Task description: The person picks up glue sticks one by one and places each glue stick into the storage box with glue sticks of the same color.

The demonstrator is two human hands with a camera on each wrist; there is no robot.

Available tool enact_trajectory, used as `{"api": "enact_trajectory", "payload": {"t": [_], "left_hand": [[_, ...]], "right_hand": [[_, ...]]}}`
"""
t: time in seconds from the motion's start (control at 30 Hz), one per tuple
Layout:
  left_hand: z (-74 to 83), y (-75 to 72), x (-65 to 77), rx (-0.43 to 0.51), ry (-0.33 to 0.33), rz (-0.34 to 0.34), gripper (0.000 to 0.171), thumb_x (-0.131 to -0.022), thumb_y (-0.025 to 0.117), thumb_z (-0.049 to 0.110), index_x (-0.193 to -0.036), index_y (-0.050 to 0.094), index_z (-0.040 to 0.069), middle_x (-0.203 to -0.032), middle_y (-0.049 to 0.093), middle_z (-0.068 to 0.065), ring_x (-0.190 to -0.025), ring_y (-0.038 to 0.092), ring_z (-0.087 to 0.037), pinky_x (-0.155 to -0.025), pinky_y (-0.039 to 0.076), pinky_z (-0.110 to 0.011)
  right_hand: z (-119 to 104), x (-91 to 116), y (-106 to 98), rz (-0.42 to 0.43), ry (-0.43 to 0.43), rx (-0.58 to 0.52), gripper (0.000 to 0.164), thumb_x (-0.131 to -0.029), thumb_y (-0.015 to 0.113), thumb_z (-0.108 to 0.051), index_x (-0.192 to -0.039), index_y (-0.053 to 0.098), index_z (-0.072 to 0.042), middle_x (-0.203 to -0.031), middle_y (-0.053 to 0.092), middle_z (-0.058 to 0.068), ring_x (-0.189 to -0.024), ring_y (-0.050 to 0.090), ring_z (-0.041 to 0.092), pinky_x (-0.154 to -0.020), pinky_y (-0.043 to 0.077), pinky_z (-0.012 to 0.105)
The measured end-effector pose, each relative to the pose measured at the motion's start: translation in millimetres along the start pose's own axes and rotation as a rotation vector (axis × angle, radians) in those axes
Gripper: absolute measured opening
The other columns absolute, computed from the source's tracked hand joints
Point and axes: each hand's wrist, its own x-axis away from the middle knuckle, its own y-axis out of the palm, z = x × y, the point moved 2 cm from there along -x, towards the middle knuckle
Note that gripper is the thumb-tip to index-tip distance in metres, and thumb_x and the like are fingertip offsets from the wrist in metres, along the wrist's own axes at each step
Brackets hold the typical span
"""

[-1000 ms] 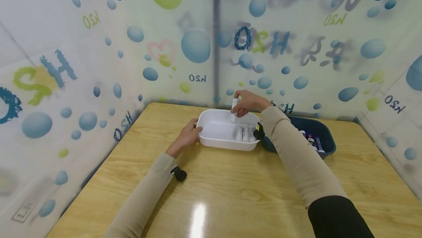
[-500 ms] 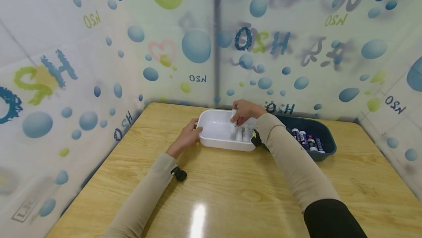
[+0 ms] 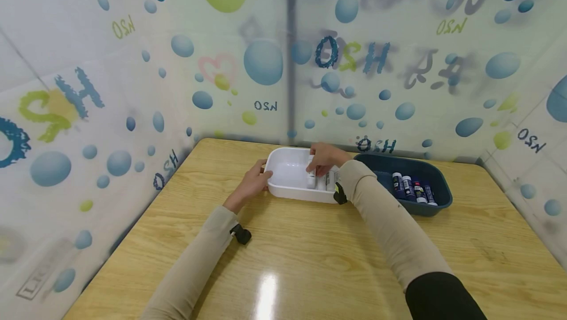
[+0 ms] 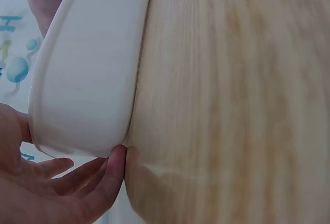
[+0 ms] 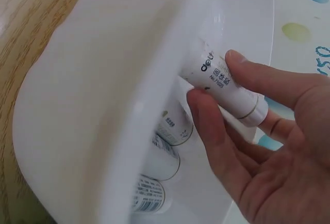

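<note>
In the head view my right hand reaches into a white plastic tray. Its thumb and fingers pinch a white glue stick, which the right wrist view shows tilted, with dark print on its side. Three more white glue sticks lie side by side in the tray's right part, partly hidden by the hand in the head view. My left hand grips the tray's left end, thumb at the rim; in the left wrist view its fingertips touch the outer wall near the table.
A dark blue bin stands to the right of the tray, partly behind the right forearm. Several dark-bodied sticks with light ends lie inside it. Both containers rest on a wooden table, near the patterned wall covering at the back.
My right hand has lowered the glue stick into the tray, moving down and slightly left, beside the others. The left hand and the tray have stayed in place.
</note>
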Motion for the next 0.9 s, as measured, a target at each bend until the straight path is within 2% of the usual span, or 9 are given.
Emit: {"api": "enact_trajectory", "payload": {"t": [0.17,0.47,0.67,0.9], "left_hand": [[-2.2,-0.6,-0.7,-0.003,0.003,0.000,0.054,-0.109,0.046,0.024,-0.159,0.035,0.008,-0.136,0.057,-0.027,-0.105,0.066,-0.031,-0.076,0.059,-0.033],[0.8,0.2,2.4,-0.006,-0.002,0.012,0.053,-0.109,0.047,0.022,-0.158,0.036,0.008,-0.135,0.058,-0.027,-0.102,0.066,-0.030,-0.074,0.058,-0.030],[2.6,1.4,2.1,-0.010,-0.011,0.015,0.053,-0.109,0.047,0.023,-0.158,0.036,0.009,-0.135,0.058,-0.026,-0.103,0.066,-0.029,-0.075,0.058,-0.030],[2.9,2.5,0.6,-0.012,-0.009,0.010,0.053,-0.109,0.047,0.024,-0.158,0.036,0.009,-0.136,0.058,-0.026,-0.104,0.066,-0.029,-0.076,0.058,-0.031]], "right_hand": [[0.1,-0.8,1.8,0.005,0.036,0.035,0.048,-0.091,0.080,-0.016,-0.125,0.051,-0.002,-0.094,0.059,0.009,-0.067,0.064,0.015,-0.067,0.060,0.028],[-0.7,-0.6,5.7,-0.008,0.089,0.089,0.046,-0.091,0.080,-0.021,-0.128,0.056,-0.005,-0.089,0.058,0.006,-0.072,0.055,0.016,-0.063,0.052,0.027],[5.6,-2.2,7.5,0.011,0.094,0.137,0.043,-0.093,0.078,-0.024,-0.125,0.058,-0.004,-0.080,0.057,0.003,-0.068,0.052,0.014,-0.059,0.046,0.025],[13.3,0.1,11.2,0.009,0.110,0.150,0.054,-0.096,0.074,-0.029,-0.139,0.055,-0.002,-0.078,0.055,0.001,-0.067,0.050,0.014,-0.060,0.043,0.025]]}}
